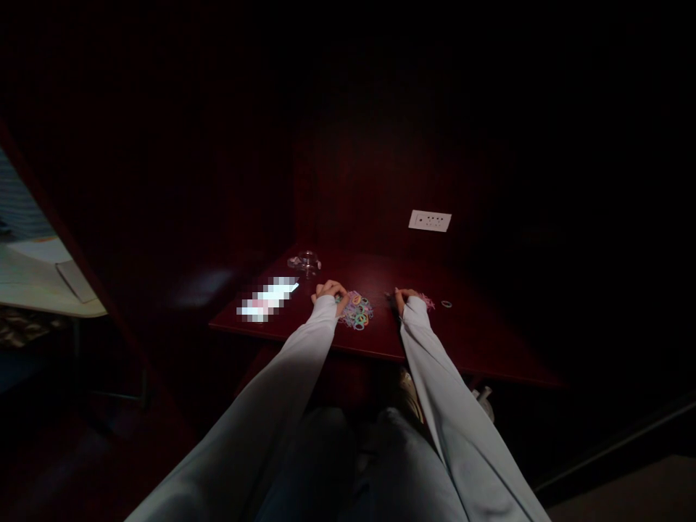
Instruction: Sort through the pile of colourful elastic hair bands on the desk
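Note:
A heap of small coloured elastic rings (pixel 357 310) lies on a dark red desk (pixel 478 341). My left hand (pixel 328 291) rests on the desk at the heap's left edge, fingers curled and touching the rings. My right hand (pixel 406 297) lies to the right of the heap, fingers curled, with pink rings (pixel 427 301) right beside it; I cannot make out whether it grips them. One single ring (pixel 446 304) lies apart, further right. Both arms wear pale long sleeves.
A clear plastic container (pixel 306 262) stands at the desk's back left, and a bright rectangular object (pixel 267 298) lies on the left side. A white socket plate (pixel 429 220) sits on the dark back wall. A light table (pixel 38 283) stands far left.

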### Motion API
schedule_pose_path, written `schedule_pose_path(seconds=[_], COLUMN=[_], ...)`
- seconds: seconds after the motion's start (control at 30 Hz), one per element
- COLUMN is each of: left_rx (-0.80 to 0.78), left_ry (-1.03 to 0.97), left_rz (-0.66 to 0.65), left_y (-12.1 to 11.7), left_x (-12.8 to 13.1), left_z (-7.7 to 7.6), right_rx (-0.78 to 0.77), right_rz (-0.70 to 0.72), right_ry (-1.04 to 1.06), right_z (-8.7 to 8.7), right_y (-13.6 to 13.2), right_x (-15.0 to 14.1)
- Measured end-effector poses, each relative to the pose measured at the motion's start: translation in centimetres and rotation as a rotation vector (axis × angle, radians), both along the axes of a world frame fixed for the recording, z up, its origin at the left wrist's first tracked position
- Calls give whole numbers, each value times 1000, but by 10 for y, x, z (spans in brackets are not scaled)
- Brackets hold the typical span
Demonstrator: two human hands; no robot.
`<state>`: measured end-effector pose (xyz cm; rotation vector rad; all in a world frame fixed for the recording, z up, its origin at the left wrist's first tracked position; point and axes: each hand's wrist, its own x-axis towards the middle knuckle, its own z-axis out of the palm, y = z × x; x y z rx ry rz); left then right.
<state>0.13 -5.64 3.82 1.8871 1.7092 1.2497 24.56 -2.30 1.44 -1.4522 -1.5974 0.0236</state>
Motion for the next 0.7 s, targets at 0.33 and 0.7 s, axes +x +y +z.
schedule_pose_path(seconds=[0.33,0.7], left_rx=[-40,-24], left_ry=[-77,-117], left_rz=[16,134], left_y=[6,8], left_x=[-6,-7], left_z=[-1,3], right_rx=[-44,-125], right_rz=[255,513], right_ry=[39,-148], right_z=[7,6], right_y=[-38,-46], right_x=[-48,-69])
